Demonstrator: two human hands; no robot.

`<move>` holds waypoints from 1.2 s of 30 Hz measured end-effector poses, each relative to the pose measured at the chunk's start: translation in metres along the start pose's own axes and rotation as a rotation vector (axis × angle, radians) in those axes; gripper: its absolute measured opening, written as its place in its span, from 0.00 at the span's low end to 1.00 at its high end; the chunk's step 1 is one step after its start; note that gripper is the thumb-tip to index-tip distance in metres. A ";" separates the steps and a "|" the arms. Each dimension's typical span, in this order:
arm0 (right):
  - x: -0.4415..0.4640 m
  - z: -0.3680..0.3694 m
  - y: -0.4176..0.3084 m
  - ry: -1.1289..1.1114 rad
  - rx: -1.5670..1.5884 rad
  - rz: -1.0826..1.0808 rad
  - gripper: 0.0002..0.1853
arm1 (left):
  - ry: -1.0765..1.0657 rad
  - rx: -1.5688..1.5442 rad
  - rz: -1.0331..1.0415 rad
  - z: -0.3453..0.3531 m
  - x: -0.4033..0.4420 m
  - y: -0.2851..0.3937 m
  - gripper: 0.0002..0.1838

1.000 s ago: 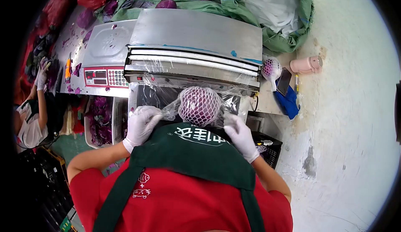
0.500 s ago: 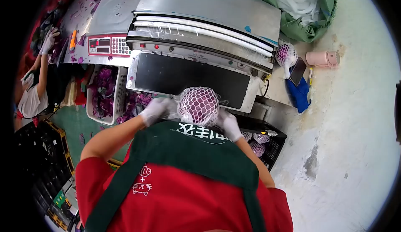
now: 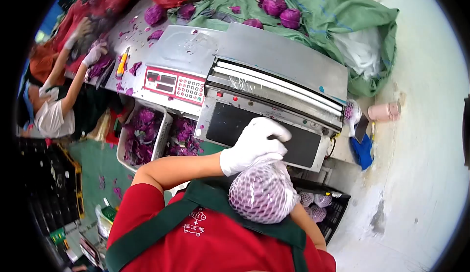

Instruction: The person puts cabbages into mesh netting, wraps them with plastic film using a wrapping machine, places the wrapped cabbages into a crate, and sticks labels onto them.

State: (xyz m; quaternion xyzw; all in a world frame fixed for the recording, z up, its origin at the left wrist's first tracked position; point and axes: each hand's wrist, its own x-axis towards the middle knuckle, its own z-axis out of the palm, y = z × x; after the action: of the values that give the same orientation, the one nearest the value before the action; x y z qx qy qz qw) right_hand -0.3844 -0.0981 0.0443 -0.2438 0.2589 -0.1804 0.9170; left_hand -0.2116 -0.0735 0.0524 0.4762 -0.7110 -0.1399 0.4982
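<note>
A purple cabbage (image 3: 262, 193) in a white foam net is held up in front of my chest, its net drawn together at the top. My left hand (image 3: 257, 144), in a white glove, has its fingers curled at the gathered end of that net. My right forearm reaches up behind the cabbage, which hides the right hand and its fingers. Beyond my hands stands a film wrapping machine (image 3: 279, 91) with a dark flat plate (image 3: 230, 122). A black crate (image 3: 338, 218) with several netted cabbages (image 3: 318, 214) is to the right, below the machine.
A scale (image 3: 175, 86) with a red panel adjoins the machine. A white basket (image 3: 164, 135) holds purple leaves. Several bare cabbages (image 3: 274, 6) lie on green sacking (image 3: 318, 2). A pink cup (image 3: 384, 112) and a phone (image 3: 361, 127) are at right. A co-worker's gloved hands (image 3: 94, 54) are at left.
My left hand has moved up and right, over the top of the netted cabbage. The cabbage is lower and tilted, and my right hand has gone behind it. The view has shifted.
</note>
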 end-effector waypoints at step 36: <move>-0.346 -0.293 0.267 1.506 -0.369 -0.410 0.20 | -0.976 -0.489 -1.015 0.268 -0.140 0.097 0.11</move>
State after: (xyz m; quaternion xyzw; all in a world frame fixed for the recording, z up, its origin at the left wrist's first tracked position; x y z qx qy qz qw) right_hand -0.7715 0.1747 -0.1848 -0.2472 0.7839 -0.4158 0.3893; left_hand -0.4825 0.0156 -0.0876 0.5053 -0.4927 -0.7024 0.0920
